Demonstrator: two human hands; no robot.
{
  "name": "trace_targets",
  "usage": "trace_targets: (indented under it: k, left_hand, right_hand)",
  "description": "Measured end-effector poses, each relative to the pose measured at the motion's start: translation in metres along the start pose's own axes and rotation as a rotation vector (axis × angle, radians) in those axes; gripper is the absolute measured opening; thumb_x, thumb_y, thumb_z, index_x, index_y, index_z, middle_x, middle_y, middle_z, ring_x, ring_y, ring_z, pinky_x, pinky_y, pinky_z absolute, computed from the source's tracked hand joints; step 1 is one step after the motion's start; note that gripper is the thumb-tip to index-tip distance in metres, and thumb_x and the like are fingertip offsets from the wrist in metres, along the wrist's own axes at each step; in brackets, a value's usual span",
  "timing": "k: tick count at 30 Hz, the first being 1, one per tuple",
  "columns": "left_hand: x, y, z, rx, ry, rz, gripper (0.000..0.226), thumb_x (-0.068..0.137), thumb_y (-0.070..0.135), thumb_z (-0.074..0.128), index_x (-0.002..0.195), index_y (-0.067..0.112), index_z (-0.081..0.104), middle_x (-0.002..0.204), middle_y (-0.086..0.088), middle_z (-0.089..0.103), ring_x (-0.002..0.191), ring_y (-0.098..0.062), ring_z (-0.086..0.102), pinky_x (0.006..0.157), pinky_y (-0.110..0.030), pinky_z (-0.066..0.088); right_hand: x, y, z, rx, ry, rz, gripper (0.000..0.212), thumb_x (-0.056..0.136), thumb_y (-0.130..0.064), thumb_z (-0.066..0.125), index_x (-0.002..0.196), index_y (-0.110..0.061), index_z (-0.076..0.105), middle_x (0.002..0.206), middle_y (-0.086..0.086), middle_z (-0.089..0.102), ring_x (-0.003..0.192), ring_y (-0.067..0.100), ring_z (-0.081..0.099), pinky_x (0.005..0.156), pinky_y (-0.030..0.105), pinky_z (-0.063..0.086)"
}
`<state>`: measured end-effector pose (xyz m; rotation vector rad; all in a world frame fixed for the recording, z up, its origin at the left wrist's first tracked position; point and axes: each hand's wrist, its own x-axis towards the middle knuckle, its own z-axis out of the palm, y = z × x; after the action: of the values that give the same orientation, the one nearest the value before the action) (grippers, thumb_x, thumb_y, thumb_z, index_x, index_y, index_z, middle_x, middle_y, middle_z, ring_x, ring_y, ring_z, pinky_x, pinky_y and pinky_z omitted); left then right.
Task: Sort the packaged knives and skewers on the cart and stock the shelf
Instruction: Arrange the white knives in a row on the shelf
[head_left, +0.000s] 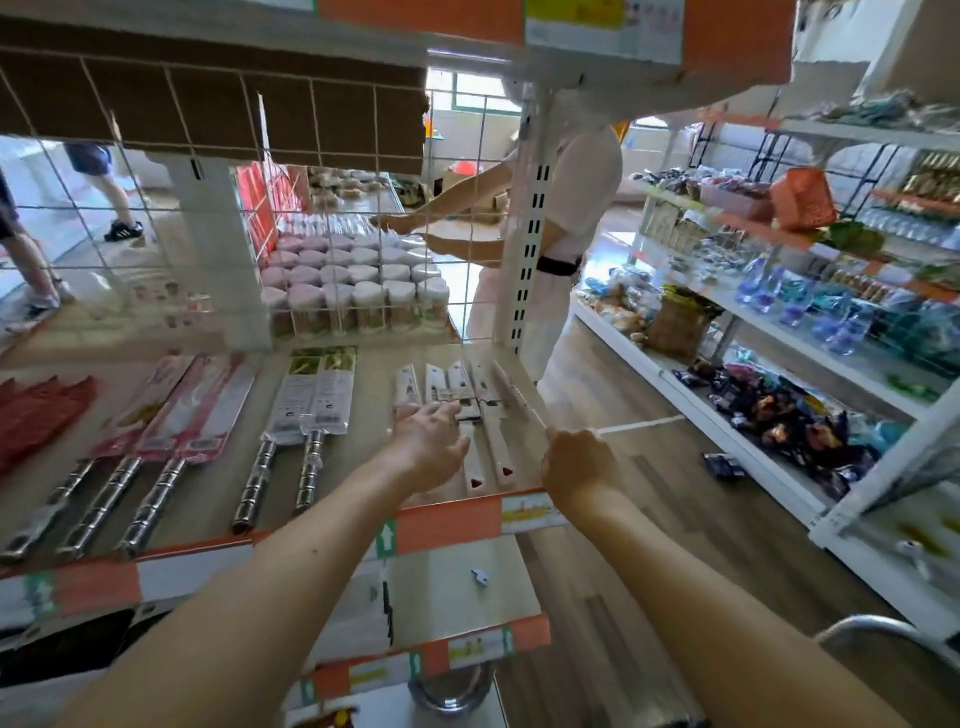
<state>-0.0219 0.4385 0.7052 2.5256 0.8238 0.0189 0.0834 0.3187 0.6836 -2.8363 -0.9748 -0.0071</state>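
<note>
The white-handled packaged knives (470, 395) lie in a row at the right end of the shelf (447, 525). The left hand (428, 441) rests flat on them, fingers relaxed. The right hand (576, 462) is curled at the shelf's right corner; what it grips cannot be told.

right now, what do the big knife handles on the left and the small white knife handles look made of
big knife handles: polished metal, probably steel; mirror glints on ribbed rings. small white knife handles: likely plastic, smooth and evenly white with a red heart mark.
</note>
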Motion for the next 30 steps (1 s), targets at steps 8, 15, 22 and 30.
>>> trace_targets:
  k: [8, 15, 22, 30]
  left_hand:
    - [0.017, -0.01, 0.012, -0.019, -0.019, 0.024, 0.052, 0.098, 0.033, 0.041, 0.147, 0.019, 0.028, 0.155, 0.0, 0.027, 0.145, -0.018, 0.017, 0.12, -0.037, 0.014]
    - [0.031, -0.018, 0.016, 0.027, 0.0, 0.0, 0.052, 0.096, 0.038, 0.041, 0.146, 0.025, 0.03, 0.155, 0.005, 0.027, 0.145, -0.017, 0.016, 0.118, -0.046, 0.019]
    - [0.03, -0.018, 0.016, 0.126, -0.073, -0.004, 0.054, 0.098, 0.045, 0.031, 0.149, 0.033, 0.017, 0.159, 0.012, 0.007, 0.147, -0.01, 0.007, 0.117, -0.047, 0.01]
    - [0.033, -0.022, 0.021, 0.206, -0.18, 0.045, 0.062, 0.097, 0.053, 0.026, 0.151, 0.03, 0.008, 0.159, 0.009, -0.006, 0.147, -0.012, -0.011, 0.116, -0.049, -0.006]
  right_hand:
    - [0.008, -0.005, 0.007, 0.085, -0.019, -0.012, 0.028, 0.088, -0.007, 0.044, 0.111, -0.005, 0.06, 0.109, 0.017, 0.065, 0.104, 0.034, 0.061, 0.079, 0.031, 0.047]
    - [0.019, -0.005, 0.007, 0.153, -0.104, 0.021, 0.036, 0.092, -0.036, 0.051, 0.101, -0.004, 0.064, 0.105, 0.013, 0.066, 0.099, 0.027, 0.063, 0.068, 0.025, 0.037]
    - [0.027, -0.004, 0.008, 0.194, -0.099, 0.044, 0.023, 0.089, -0.029, 0.053, 0.087, -0.01, 0.064, 0.092, 0.011, 0.066, 0.087, 0.026, 0.063, 0.07, 0.03, 0.047]
    - [0.028, -0.004, -0.002, 0.157, -0.081, -0.027, 0.026, 0.088, -0.033, 0.055, 0.077, -0.011, 0.061, 0.077, 0.006, 0.059, 0.069, 0.019, 0.054, 0.05, 0.023, 0.033]
